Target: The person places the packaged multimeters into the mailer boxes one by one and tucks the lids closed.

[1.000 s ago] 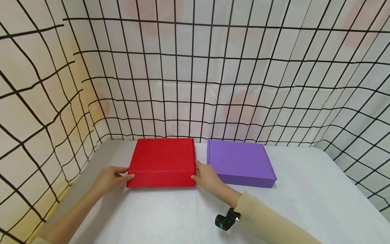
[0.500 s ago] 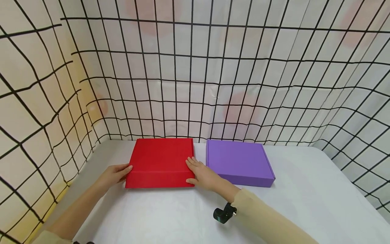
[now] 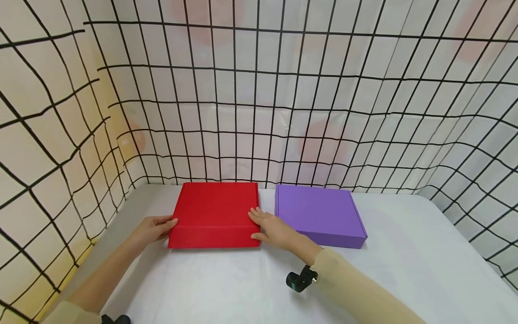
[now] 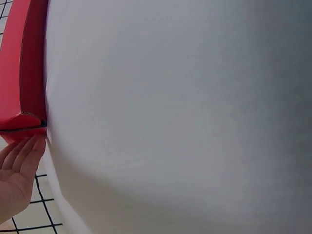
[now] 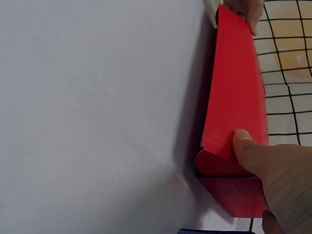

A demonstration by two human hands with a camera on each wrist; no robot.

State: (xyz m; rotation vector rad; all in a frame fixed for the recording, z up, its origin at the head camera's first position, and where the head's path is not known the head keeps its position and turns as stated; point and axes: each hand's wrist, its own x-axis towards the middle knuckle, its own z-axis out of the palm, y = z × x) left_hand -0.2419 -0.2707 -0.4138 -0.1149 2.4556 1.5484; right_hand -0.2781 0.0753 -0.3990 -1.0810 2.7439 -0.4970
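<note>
A red cardboard box [image 3: 218, 206] lies on the white table, its lid down. Along the front its flap [image 5: 236, 97] slants, and a gap shows at the corner beside the side wall. My left hand [image 3: 150, 231] touches the box's left side with straight fingers, the thumb on the top edge; in the left wrist view those fingers [image 4: 25, 155] lie against the side wall. My right hand [image 3: 275, 230] rests on the front right corner, fingers spread over the lid. Its thumb [image 5: 246, 146] presses the front flap near the corner.
A purple cardboard box [image 3: 319, 211] lies closed just right of the red box, behind my right hand. Black wire mesh [image 3: 275, 108] walls in the table at the back and sides. White table surface [image 3: 218, 288] shows in front of the boxes.
My right hand has shifted from the red box's right side onto its lid and front corner. The left thumb has moved up from the front flap to the top edge. Both boxes stay put.
</note>
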